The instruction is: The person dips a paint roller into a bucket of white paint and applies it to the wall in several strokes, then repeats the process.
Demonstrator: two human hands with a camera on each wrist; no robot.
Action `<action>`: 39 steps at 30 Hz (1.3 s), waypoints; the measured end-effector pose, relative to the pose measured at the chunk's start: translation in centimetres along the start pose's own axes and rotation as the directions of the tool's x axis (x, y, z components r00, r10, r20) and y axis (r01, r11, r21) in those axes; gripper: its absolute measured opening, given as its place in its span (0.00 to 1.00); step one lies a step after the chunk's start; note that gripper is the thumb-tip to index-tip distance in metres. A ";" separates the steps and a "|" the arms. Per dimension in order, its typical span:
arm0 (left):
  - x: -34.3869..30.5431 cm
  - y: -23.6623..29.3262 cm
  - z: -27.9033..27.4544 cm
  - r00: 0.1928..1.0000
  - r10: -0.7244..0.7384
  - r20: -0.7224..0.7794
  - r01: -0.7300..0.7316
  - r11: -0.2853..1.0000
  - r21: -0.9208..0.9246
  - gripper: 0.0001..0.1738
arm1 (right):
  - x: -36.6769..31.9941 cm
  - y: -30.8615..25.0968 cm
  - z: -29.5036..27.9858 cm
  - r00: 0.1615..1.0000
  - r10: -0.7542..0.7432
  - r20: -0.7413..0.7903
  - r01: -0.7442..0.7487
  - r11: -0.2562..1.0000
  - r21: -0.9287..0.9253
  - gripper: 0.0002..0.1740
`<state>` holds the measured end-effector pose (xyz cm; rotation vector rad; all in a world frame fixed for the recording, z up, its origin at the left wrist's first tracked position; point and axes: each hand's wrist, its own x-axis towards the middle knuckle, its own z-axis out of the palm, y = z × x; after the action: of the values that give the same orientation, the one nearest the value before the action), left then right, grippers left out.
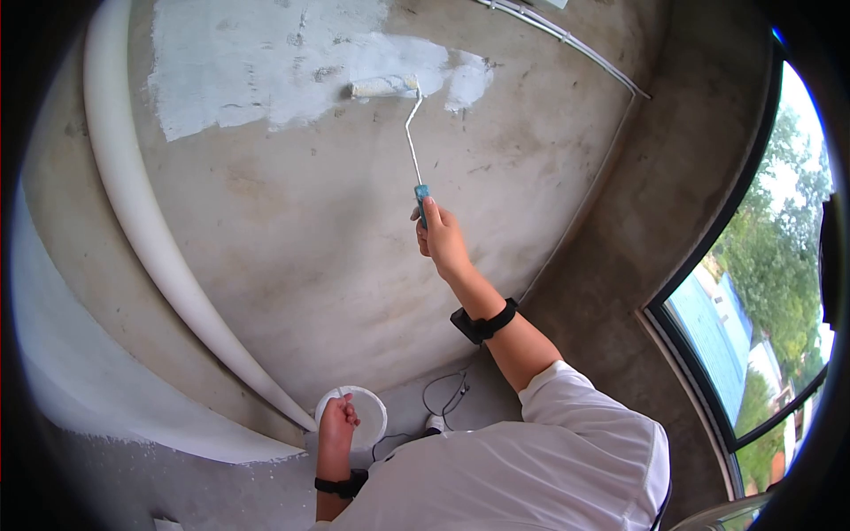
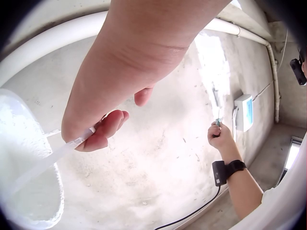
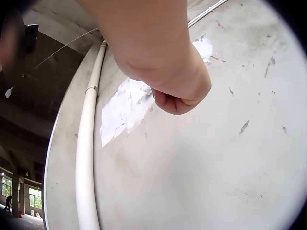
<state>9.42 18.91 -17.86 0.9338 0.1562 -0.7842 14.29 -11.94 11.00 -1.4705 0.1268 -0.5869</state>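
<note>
The right hand grips the blue handle of a paint roller, its thumb along the handle. The white roller head lies against the wall at the lower edge of a white painted patch. Low in the head view, the left hand is at a white bucket; in the left wrist view its fingers curl round the bucket's pale handle. In the right wrist view the right hand is curled, and the roller is hidden behind it.
A thick white pipe runs down the wall's left side. Thin white conduits cross the upper right. A window stands at the right. A dark cable and a shoe are on the floor beside the bucket.
</note>
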 end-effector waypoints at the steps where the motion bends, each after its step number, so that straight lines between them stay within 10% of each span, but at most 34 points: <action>1: 0.1 0.0 0.0 1.000 -0.004 0.002 0.004 1.000 0.004 0.19 | -0.2 0.7 -0.1 1.000 0.001 -0.005 -0.001 1.000 0.000 0.25; 39: -1.6 -0.1 0.9 1.000 0.026 0.011 -0.025 0.998 -0.064 0.19 | -1.8 1.3 2.5 0.994 0.099 0.048 -0.104 0.985 0.136 0.26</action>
<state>8.04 19.08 -16.65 0.8688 0.1584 -0.7570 14.18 -8.86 9.57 -1.3323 0.1258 -0.4733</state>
